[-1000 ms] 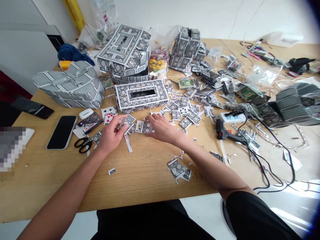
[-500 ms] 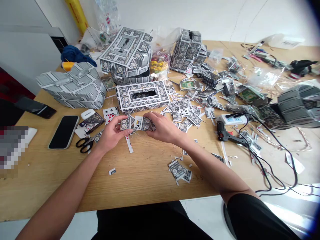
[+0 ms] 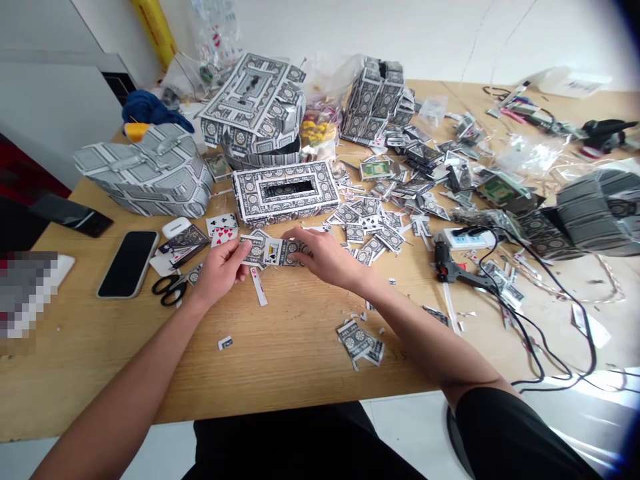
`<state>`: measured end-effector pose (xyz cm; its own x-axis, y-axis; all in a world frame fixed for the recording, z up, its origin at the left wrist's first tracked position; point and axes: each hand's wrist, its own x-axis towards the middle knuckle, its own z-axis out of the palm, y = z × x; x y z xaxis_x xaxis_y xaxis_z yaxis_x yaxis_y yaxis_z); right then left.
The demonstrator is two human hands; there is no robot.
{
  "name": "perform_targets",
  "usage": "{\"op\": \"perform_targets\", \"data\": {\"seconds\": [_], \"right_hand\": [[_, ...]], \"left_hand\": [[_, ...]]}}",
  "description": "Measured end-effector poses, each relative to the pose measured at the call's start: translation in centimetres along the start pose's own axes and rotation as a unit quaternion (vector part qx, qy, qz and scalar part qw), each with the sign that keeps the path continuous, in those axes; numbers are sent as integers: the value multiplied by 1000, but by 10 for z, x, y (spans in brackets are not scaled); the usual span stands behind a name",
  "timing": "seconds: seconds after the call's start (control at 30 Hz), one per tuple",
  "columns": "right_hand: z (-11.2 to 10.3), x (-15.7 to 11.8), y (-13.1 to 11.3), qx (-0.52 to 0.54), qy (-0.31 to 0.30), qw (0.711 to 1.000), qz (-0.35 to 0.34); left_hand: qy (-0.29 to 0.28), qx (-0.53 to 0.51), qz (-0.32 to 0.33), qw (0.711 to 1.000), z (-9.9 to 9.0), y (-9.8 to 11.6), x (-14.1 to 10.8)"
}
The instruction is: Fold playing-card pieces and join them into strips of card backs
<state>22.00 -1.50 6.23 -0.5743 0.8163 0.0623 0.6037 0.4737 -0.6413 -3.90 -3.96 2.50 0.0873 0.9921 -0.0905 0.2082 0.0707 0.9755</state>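
A short strip of joined playing cards [image 3: 273, 252], with a king's face showing in its middle, is held up between both hands. My left hand [image 3: 224, 268] pinches its left end, thumb on top. At the right end, my right hand [image 3: 320, 255] grips the strip with thumb and fingers. Just behind the hands lies a rectangular box [image 3: 286, 193] covered in patterned cards, with a dark slot in its top. Face-up cards [image 3: 223, 230] lie beyond my left hand. A thin card strip [image 3: 259, 287] rests on the table below the held piece.
Black-handled scissors [image 3: 170, 288] and a phone [image 3: 128, 265] lie at the left. Card-covered bags [image 3: 150, 173] stand behind. Cut cards [image 3: 370, 227] spread beyond my right hand. A glue gun [image 3: 457, 270] and black cables are at the right. Card scraps [image 3: 357, 340] lie near the front edge.
My left thumb has moved on top of the strip's left end. My right fingers have shifted slightly left along it, and the strip has tilted and moved slightly left.
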Motion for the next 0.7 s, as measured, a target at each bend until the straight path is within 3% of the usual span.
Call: {"op": "perform_targets", "data": {"seconds": [0.23,0.53,0.7], "right_hand": [[0,0,-2,-3,0,1000,-2],[-3,1,-1,-16,9,1000,16],[-5,0,-3,-14,12,999,35]], "left_hand": [[-19,-21,-4,1000,1,-1,0],[-4,91,162,983,-7,-7,7],[-24,67,153,986,-13,-13,9]]}}
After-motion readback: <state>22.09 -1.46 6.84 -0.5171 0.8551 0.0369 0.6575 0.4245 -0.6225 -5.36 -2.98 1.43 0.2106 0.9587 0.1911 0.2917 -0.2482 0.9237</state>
